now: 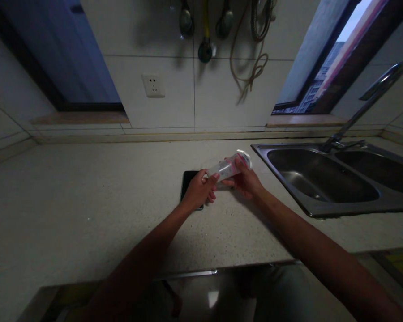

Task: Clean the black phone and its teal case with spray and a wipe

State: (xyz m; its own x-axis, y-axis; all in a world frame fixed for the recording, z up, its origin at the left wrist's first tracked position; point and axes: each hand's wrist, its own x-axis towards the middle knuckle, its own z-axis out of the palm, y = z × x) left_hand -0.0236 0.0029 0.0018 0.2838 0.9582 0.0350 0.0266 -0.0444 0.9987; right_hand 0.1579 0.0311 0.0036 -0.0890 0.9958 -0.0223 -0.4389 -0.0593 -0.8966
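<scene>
A clear plastic cup with pink print and a whitish rim lies tilted between my two hands above the counter. My left hand grips its narrower lower end, thumb on top. Around the wider end, near the rim, my right hand is closed, with the rim pointing up and to the right. Whether anything is inside the cup I cannot make out. Beneath my left hand a dark phone rests flat on the counter, partly covered by the hand.
A pale speckled countertop runs along the tiled wall. On the right is a steel double sink with a tall faucet. A socket, valves and a coiled hose are on the wall, between two windows.
</scene>
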